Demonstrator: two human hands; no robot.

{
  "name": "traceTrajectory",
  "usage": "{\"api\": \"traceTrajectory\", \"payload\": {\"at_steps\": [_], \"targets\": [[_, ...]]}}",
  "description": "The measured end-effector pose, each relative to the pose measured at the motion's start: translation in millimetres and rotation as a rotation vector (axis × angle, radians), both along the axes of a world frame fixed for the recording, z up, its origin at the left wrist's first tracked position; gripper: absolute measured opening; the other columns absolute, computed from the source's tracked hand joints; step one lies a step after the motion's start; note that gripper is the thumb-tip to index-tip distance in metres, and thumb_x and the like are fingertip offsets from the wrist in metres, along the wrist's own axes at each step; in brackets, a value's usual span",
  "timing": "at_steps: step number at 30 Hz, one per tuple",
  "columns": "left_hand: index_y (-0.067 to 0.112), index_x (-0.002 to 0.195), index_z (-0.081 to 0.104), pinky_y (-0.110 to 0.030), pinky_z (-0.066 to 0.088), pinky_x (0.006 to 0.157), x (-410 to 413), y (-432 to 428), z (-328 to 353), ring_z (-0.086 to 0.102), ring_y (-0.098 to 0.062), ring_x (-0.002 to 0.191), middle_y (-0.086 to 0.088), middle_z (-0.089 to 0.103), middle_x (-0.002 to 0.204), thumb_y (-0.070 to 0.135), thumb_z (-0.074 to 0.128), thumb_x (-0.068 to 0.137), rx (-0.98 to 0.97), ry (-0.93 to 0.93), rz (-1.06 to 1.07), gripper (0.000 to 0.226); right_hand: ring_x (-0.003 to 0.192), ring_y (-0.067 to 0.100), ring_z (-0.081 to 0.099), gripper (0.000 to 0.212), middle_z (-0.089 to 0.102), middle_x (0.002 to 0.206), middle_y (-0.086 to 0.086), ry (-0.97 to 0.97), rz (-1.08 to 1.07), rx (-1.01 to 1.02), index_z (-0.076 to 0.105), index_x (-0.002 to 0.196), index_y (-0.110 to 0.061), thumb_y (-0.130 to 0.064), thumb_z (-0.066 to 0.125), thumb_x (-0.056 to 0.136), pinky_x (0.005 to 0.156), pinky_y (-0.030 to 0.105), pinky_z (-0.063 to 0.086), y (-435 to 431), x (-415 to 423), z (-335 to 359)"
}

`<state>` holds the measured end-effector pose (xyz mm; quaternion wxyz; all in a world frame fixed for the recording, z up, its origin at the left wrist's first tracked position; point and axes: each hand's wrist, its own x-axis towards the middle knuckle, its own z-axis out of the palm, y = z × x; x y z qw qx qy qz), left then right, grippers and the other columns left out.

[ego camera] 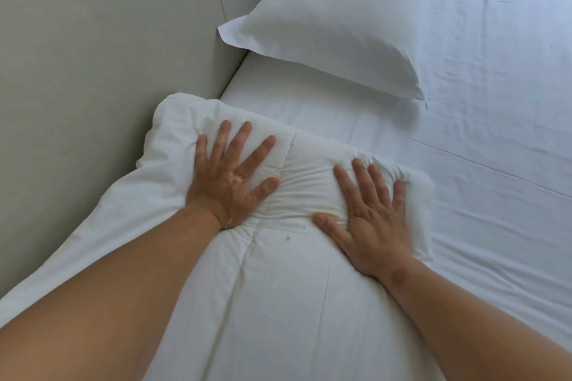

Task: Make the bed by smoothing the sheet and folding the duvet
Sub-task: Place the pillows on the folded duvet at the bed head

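Note:
A white quilted duvet (pixel 278 303) lies folded in a long thick strip along the left side of the bed, its far end bunched against the wall. My left hand (pixel 230 178) presses flat on the far left part of it, fingers spread. My right hand (pixel 371 219) presses flat on its right part, fingers straight and spread, with the cloth wrinkled between the two hands. The white sheet (pixel 495 195) covers the mattress to the right, showing light creases and one long fold line.
A white pillow (pixel 334 18) lies at the head of the bed, beyond the duvet's end. A pale grey wall or padded panel (pixel 93 71) runs along the bed's left side, touching the duvet. The sheet stretches on toward the right edge of view.

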<state>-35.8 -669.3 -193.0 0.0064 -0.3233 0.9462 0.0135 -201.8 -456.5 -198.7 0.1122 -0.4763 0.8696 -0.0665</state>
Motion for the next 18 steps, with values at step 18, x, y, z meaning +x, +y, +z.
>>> {"api": "traceTrajectory", "payload": {"at_steps": [18], "targets": [[0.049,0.149,0.031,-0.065,0.006,0.116,-71.8,24.6,40.1,0.025,-0.025,0.149,0.006,0.038,0.157,0.079,-0.006,0.086,0.065,-0.196,0.076,0.079,0.116,0.036,0.053,0.066,0.039,0.14,0.01,-0.133,-0.347,0.055,0.024,0.147,-0.019,-0.041,0.056,0.093,0.08,0.041,0.046,-76.3,-174.9,70.9]]}}
